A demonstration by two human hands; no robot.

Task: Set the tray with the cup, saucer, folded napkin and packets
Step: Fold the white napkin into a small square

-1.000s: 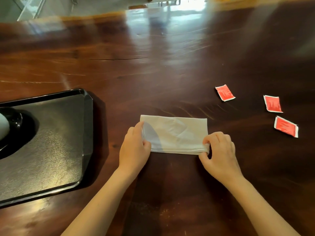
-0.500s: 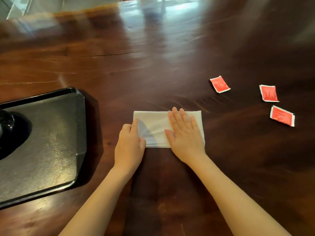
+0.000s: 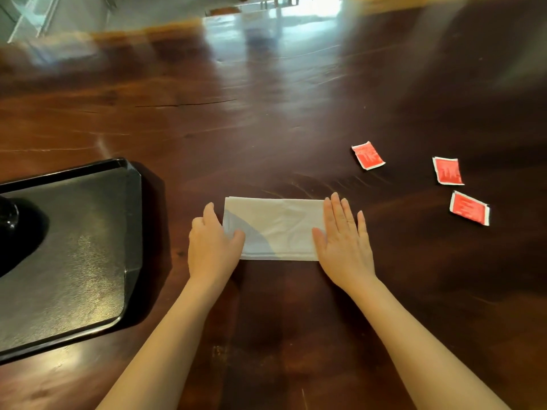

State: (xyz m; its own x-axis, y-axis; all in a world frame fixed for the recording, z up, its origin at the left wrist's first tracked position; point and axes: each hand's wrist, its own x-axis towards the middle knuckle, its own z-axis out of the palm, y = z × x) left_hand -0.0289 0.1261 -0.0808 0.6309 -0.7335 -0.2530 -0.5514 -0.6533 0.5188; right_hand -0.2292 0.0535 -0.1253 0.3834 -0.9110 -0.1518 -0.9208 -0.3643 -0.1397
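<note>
A white napkin [image 3: 276,229], folded into a long rectangle, lies flat on the dark wooden table [image 3: 266,113]. My left hand [image 3: 211,244] pinches its left end, thumb on top. My right hand [image 3: 344,238] lies flat with fingers spread across its right end and the table beside it. Three red packets [image 3: 368,155] [image 3: 447,171] [image 3: 469,208] lie apart on the table to the right. The black tray [image 3: 88,247] sits to the left; a dark saucer [image 3: 7,214] shows at its left edge, mostly cut off. No cup is visible.
The table's far edge [image 3: 165,26] runs across the top, with a bright floor and furniture legs behind it. A crack [image 3: 183,104] marks the wood at the upper middle.
My right hand went from pinching the napkin's right corner to pressing flat on its middle, then slid to the right end. My left hand kept hold of the left end.
</note>
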